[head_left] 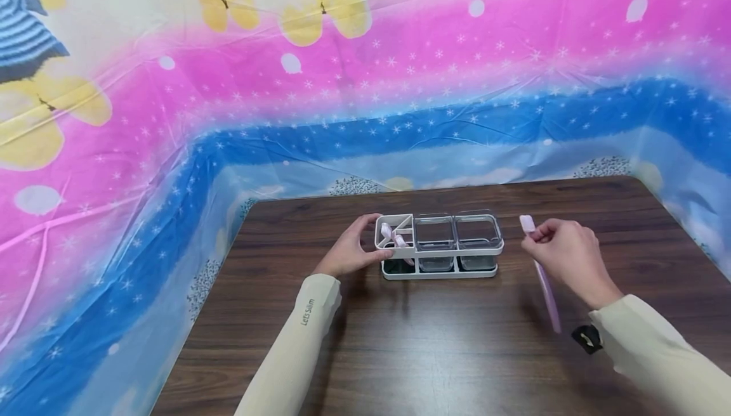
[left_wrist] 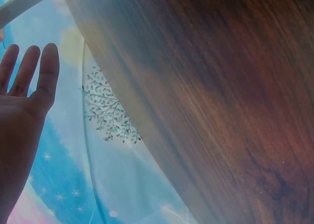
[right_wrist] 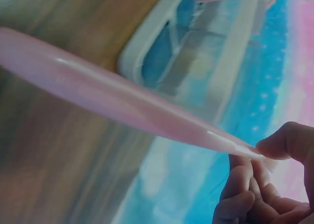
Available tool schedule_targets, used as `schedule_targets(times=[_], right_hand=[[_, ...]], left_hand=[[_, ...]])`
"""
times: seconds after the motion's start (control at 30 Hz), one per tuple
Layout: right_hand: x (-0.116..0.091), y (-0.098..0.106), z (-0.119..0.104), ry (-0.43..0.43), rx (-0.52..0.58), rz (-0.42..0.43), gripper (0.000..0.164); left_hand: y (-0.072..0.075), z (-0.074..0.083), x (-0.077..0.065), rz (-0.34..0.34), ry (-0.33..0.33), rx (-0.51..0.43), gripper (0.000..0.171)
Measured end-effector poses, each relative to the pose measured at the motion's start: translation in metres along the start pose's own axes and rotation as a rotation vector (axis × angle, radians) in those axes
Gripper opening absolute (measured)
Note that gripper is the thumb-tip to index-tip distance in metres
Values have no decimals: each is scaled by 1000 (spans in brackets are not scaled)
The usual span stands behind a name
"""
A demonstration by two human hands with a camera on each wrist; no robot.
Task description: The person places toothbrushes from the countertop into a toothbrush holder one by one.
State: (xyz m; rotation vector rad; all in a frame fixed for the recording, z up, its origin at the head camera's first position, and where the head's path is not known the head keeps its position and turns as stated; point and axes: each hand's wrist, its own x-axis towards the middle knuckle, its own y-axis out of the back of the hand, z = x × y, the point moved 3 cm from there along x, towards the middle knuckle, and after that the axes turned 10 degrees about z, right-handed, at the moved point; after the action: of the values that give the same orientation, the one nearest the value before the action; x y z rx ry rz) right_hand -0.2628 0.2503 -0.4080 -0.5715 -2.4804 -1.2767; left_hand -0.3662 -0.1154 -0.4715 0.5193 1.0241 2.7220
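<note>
My right hand pinches a pink toothbrush just below its white-bristled head, between thumb and fingertips. The handle slants down over the table, and in the right wrist view the toothbrush handle stretches large across the picture. To its left stands a white toothbrush holder with two clear cups and a divided section at its left end. Pink and white toothbrushes lean in that section. My left hand holds the holder's left end, thumb along the front rim and fingers at the back.
The dark wood table lies under everything, its left edge slanting through the left wrist view. A printed curtain in pink and blue hangs behind and beside the table. A black tag is near the right cuff.
</note>
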Motion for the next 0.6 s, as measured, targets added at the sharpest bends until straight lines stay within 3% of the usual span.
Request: schedule_targets(times=[0.6], right_hand=[[25, -14, -119, 133, 356, 76, 3]], left_hand=[[-1, 0, 2, -10, -16, -5, 86]])
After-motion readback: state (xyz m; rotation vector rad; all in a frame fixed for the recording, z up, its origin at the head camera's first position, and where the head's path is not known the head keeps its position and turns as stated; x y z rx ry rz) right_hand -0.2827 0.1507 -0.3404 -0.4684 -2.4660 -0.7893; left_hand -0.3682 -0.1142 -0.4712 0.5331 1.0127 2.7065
